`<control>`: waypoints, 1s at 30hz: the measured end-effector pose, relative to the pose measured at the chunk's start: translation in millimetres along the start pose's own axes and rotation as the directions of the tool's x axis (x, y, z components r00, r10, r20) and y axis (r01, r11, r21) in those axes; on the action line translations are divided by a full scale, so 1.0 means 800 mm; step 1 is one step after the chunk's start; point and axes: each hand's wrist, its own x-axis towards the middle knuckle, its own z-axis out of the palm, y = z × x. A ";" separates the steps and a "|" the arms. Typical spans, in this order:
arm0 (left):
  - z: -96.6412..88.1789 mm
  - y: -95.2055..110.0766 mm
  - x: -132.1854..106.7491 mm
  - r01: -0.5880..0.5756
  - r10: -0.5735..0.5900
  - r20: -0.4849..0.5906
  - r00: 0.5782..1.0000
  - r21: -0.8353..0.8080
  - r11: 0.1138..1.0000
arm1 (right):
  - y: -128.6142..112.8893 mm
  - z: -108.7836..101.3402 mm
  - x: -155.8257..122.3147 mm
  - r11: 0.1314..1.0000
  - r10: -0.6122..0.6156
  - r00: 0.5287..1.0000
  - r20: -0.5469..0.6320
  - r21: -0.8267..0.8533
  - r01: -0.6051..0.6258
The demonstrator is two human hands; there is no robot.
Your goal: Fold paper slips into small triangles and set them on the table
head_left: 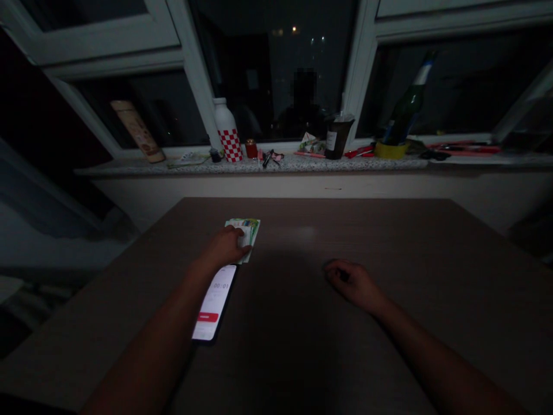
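Observation:
My left hand (227, 245) is at the left of the table, closed over a small stack of printed cards or papers (248, 225), with the thumb at their right edge. Green and yellow print shows on the far part of the stack; my fingers cover the rest. Just below that hand lies a lit smartphone (213, 305), partly behind my left forearm. Its white screen shows a timer reading about 00:01 and a red button. Resting on the table to the right is my right hand (352, 282), empty, its fingers loosely curled with a gap by the thumb.
The brown table (389, 230) reaches to the wall under a window. Along the stone sill (190, 167) stand a red-and-white checkered bottle (228, 135), a tan tumbler (138, 132), a dark drink cup (337, 138) and a green bottle (406, 109) in a yellow ring (391, 151).

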 end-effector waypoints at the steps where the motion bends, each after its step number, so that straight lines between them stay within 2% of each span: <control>1: 0.001 0.000 0.003 0.008 -0.009 0.014 1.000 0.011 1.000 | 0.000 0.000 0.000 1.000 -0.001 1.000 -0.003 0.001 0.001; 7: 0.008 0.008 0.008 0.061 -0.062 0.103 0.993 0.015 0.998 | -0.002 0.000 0.000 1.000 0.008 1.000 -0.002 0.002 -0.008; 16: -0.001 0.003 0.008 0.058 -0.064 0.165 0.984 0.038 0.998 | -0.002 0.001 0.001 1.000 0.022 1.000 0.002 0.011 -0.022; 25: -0.017 0.009 0.002 0.059 -0.061 0.154 0.986 0.014 0.998 | -0.003 0.002 0.001 1.000 0.028 0.999 -0.015 0.003 -0.028; 30: -0.016 0.005 0.004 0.056 -0.050 0.152 0.987 -0.039 0.998 | -0.004 0.002 0.000 1.000 0.015 1.000 -0.009 0.013 -0.015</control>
